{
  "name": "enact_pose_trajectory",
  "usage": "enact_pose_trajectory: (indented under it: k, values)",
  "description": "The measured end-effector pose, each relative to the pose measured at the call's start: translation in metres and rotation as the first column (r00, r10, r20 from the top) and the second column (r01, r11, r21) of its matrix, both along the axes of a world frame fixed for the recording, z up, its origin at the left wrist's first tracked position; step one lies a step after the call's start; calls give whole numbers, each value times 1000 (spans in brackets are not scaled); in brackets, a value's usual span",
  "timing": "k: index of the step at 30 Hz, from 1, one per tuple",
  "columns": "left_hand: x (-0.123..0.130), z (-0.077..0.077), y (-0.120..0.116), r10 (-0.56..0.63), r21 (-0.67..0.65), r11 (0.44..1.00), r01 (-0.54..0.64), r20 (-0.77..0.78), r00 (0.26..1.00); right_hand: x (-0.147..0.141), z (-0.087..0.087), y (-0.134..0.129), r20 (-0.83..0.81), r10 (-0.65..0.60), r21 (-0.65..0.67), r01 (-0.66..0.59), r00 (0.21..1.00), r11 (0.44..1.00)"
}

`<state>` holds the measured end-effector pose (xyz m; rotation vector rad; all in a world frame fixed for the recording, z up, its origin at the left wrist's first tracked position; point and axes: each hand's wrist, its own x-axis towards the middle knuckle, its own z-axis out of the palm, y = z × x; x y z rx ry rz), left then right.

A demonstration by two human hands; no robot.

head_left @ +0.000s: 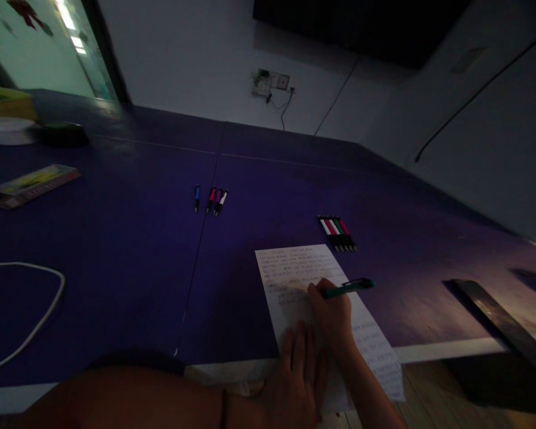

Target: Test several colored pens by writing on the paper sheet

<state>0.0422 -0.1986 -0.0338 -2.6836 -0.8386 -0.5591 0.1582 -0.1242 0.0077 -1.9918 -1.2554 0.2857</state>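
Note:
A white sheet of paper (pixel 290 310) covered in lines of handwriting lies at the near edge of the purple table. My right hand (pixel 333 310) is closed round a green pen (pixel 351 287), resting on the sheet just below the written lines; the pen's tip is hidden by the fingers. Flat on the lower part of the paper, my left hand (pixel 297 375) has its fingers stretched out. Several pens (pixel 338 233) lie side by side beyond the sheet. Farther left are a blue pen (pixel 197 198) and a few more pens (pixel 217 201).
On the left lie a flat box (pixel 36 183), a white cable (pixel 56 298), a white bowl (pixel 9 131) and a dark round object (pixel 62 134). A dark phone-like slab (pixel 495 316) lies at the right edge. Behind the table, wires hang from a wall socket (pixel 283 81).

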Motion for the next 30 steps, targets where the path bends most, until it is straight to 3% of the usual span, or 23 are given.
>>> enact_pose_trajectory:
  k: [9, 17, 24, 27, 30]
  values:
    - [2, 1, -1, 33, 8, 999, -33, 50, 998, 0, 0, -1, -16, -15, -17, 15, 1000, 1000]
    - [8, -12, -4, 41, -36, 999, -41, -2, 999, 0, 0, 0, -65, -34, -6, 34, 997, 999]
    - [-1, -2, 0, -6, -3, 1000, 6, 12, 1000, 13, 3, -3, -378, 127, 34, -123, 917, 992]
    - [-1, -3, 0, -3, 18, 1000, 3, 5, 1000, 19, 6, -2, -296, 139, -25, -153, 945, 988]
    - [0, -5, 0, 2, 59, 998, -4, 31, 1000, 21, 2, -1, -175, 82, -40, -91, 981, 995]
